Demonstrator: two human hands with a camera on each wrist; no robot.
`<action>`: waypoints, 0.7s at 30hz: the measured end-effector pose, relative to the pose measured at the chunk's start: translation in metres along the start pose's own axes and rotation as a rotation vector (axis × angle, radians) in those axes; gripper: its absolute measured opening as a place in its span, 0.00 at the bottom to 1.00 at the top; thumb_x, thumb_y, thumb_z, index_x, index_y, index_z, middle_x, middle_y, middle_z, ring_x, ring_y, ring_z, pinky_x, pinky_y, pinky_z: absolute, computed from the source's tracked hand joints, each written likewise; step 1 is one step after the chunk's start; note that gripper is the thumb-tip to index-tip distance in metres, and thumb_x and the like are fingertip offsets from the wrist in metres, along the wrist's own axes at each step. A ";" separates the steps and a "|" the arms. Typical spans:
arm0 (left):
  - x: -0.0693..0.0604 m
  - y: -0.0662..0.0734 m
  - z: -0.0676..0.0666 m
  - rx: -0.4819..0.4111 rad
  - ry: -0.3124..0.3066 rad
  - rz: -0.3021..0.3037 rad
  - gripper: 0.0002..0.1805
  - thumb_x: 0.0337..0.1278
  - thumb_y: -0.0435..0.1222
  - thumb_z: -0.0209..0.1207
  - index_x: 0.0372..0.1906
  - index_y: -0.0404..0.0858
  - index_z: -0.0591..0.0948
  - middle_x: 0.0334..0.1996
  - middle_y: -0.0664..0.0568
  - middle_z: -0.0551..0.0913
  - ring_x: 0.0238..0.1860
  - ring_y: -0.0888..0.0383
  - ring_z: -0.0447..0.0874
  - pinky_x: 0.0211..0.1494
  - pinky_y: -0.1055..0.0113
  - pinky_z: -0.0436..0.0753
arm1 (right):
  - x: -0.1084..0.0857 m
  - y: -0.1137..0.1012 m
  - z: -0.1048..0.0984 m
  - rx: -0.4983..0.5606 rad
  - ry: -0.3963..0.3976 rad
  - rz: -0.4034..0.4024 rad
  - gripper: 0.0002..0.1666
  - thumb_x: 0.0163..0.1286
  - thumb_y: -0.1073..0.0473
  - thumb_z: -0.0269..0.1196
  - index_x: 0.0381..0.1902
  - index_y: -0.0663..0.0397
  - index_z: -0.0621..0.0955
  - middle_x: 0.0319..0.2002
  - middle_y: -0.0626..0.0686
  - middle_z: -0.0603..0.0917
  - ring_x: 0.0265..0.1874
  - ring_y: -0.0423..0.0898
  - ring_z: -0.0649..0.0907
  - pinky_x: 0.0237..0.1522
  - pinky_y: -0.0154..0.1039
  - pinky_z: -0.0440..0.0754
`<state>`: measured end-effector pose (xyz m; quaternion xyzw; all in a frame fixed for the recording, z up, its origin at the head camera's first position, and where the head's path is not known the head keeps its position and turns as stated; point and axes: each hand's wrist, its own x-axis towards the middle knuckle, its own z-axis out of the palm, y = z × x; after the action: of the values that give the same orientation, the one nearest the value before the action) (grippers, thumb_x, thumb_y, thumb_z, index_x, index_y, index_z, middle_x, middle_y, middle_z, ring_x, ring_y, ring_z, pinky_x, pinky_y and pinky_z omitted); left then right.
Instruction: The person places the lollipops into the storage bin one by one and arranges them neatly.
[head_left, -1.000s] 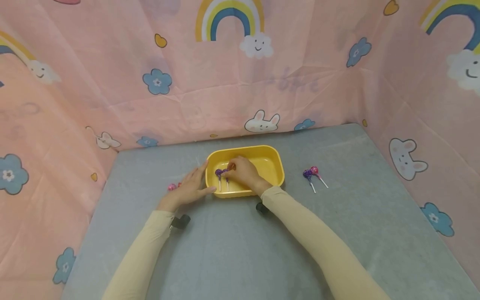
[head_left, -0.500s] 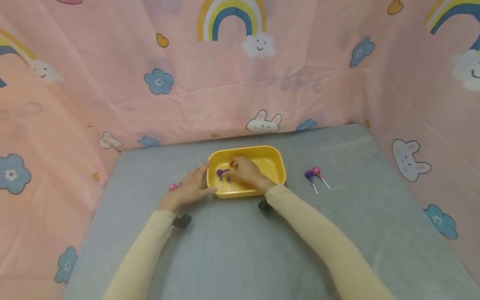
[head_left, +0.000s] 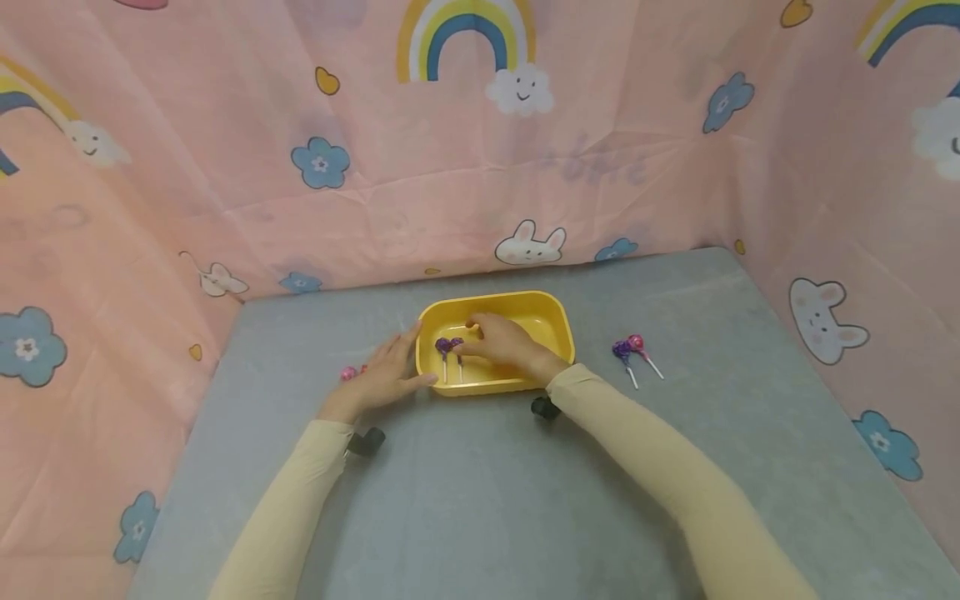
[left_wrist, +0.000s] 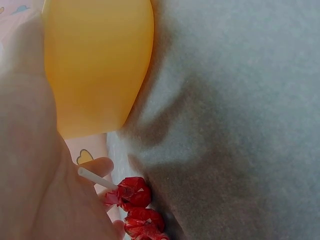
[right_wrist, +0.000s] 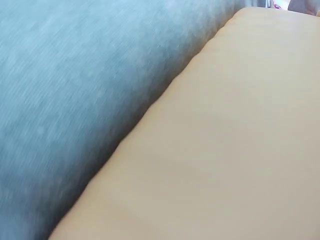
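A yellow tray (head_left: 555,333) stands on the grey table. At its left end, two lollipops in purple wrappers (head_left: 443,344) lie side by side, sticks toward me. My right hand (head_left: 504,340) is over the tray, thumb beside the right-hand purple lollipop and index finger bent away from it; nothing shows between them. My left hand (head_left: 378,379) rests against the tray's left end with its fingers straight. Behind it lie red-wrapped lollipops (left_wrist: 134,193), partly hidden by the hand. The right wrist view shows mostly the tray's side wall (right_wrist: 210,145).
To the right of the tray, a purple lollipop (head_left: 622,350) and a pink lollipop (head_left: 637,342) lie together on the table (head_left: 465,500). A pink patterned cloth (head_left: 360,225) hangs behind the table and along its sides.
My right hand has drawn slightly right, and its thumb and index finger have spread from the purple lollipop, which stays in the tray. The left hand keeps its place against the tray.
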<state>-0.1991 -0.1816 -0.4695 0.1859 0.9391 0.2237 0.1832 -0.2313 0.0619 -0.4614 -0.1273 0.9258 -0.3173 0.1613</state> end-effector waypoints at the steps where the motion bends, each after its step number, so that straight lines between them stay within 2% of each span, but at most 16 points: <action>1: 0.000 0.000 0.000 0.000 0.002 0.001 0.56 0.62 0.62 0.56 0.80 0.52 0.32 0.81 0.42 0.45 0.80 0.37 0.40 0.80 0.38 0.44 | -0.001 0.001 -0.001 -0.010 -0.003 -0.004 0.38 0.65 0.37 0.65 0.64 0.53 0.74 0.55 0.54 0.82 0.49 0.49 0.80 0.60 0.48 0.80; 5: -0.001 0.001 0.000 0.009 0.010 0.010 0.56 0.62 0.63 0.55 0.80 0.51 0.33 0.80 0.41 0.47 0.80 0.36 0.41 0.80 0.38 0.45 | -0.004 0.003 -0.006 -0.059 -0.007 -0.039 0.36 0.66 0.39 0.64 0.64 0.54 0.74 0.57 0.55 0.82 0.53 0.50 0.81 0.62 0.49 0.79; 10: -0.001 0.001 -0.001 0.010 -0.004 -0.010 0.56 0.61 0.65 0.53 0.80 0.53 0.32 0.81 0.42 0.45 0.81 0.38 0.39 0.81 0.39 0.43 | -0.012 0.006 -0.015 -0.091 0.003 -0.067 0.36 0.68 0.40 0.63 0.66 0.55 0.73 0.60 0.56 0.80 0.58 0.52 0.80 0.64 0.50 0.78; 15: -0.001 0.001 -0.001 0.010 -0.008 -0.020 0.56 0.61 0.65 0.53 0.79 0.54 0.31 0.81 0.43 0.44 0.81 0.38 0.38 0.81 0.39 0.42 | -0.018 0.010 -0.026 -0.091 0.021 -0.092 0.35 0.68 0.40 0.63 0.66 0.54 0.73 0.61 0.56 0.79 0.60 0.53 0.79 0.63 0.51 0.78; 21: -0.002 0.001 -0.001 0.012 -0.002 -0.016 0.56 0.62 0.64 0.55 0.80 0.52 0.32 0.81 0.41 0.45 0.81 0.37 0.38 0.81 0.38 0.42 | -0.023 0.016 -0.037 -0.043 0.021 -0.111 0.35 0.69 0.42 0.63 0.67 0.52 0.72 0.63 0.57 0.77 0.62 0.54 0.76 0.65 0.51 0.76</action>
<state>-0.1976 -0.1817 -0.4679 0.1797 0.9417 0.2162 0.1848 -0.2262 0.1023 -0.4393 -0.1786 0.9256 -0.3068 0.1311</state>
